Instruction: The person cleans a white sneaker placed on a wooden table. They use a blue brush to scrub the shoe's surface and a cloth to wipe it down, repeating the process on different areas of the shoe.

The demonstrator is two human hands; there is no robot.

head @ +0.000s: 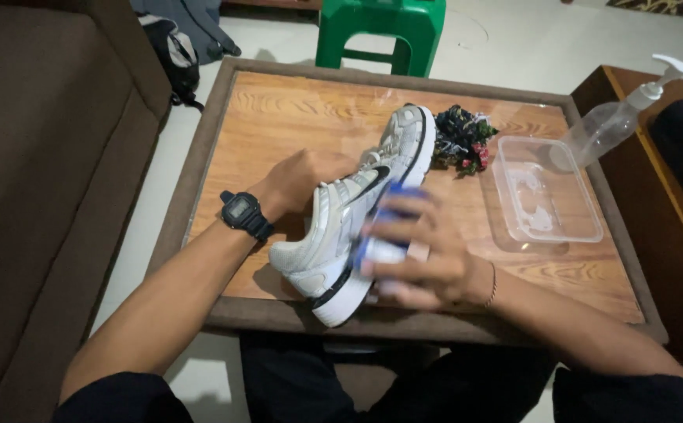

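Both grips on white sneaker [357,219], counter [279,117] front edge.
Left hand [302,182] clamps shoe; right hand [419,251] closed on blurred blue-white object [388,235]; clear tub [545,196] right edge.

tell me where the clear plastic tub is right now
In the head view the clear plastic tub sits on the wooden table, right of the sneaker, between the dark cloth bundle and the pump bottle.

A clear plastic pump bottle [615,117] lay tilted right of the wooden table [294,117], beyond a clear rectangular tub [584,227]. A small dark watch screen [239,208] sat over its left side.
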